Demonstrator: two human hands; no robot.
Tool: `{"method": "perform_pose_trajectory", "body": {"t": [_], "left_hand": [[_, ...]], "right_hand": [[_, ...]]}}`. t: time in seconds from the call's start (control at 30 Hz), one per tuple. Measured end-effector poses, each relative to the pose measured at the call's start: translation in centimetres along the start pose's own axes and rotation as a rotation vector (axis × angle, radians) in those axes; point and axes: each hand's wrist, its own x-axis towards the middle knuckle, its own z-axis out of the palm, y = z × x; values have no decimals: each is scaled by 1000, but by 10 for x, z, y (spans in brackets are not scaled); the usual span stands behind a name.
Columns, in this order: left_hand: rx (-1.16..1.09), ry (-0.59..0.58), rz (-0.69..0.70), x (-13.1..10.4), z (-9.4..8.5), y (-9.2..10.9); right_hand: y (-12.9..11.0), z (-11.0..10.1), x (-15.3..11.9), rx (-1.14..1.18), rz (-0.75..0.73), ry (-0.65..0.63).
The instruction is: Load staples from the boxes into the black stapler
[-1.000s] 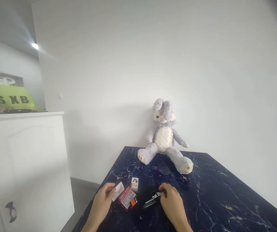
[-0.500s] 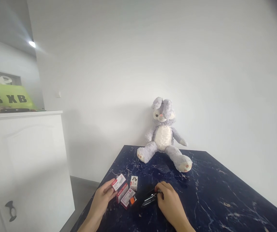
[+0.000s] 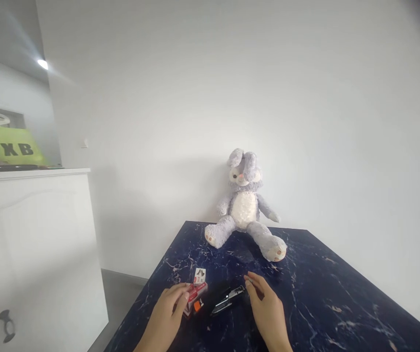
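White walls back a dark blue marbled tabletop, at whose far edge a grey plush rabbit sits propped against the wall. To the left stands a white cabinet with a green sign on top.

Near the front edge of the tabletop, a black stapler lies between the two hands, its metal strip catching the light. The right hand rests just to the right of the stapler, fingers loosely extended and slightly spread, the fingertips close by the stapler's far end; whether they touch it cannot be told, and the hand grips nothing.

The left hand lies to the left, its fingers curled around a cluster of small red-and-white boxes, with the fingertips on the nearest box; how firm the hold is cannot be made out. A small orange piece lies just beside those boxes, between them and the stapler. One more small white box stands upright just behind the cluster, apart from both hands.
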Motion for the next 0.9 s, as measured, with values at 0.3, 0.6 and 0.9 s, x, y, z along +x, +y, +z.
{"method": "perform_pose_trajectory", "body": {"t": [0.3, 0.6, 0.9], "left_hand": [[8, 9, 83, 3, 3, -7], [-152, 413, 72, -7, -14, 22], [-385, -103, 181, -54, 27, 68]], "right_hand": [[3, -22, -45, 108, 93, -122], [-4, -21, -48, 179, 74, -89], [-50, -8, -82, 666, 101, -339]]}}
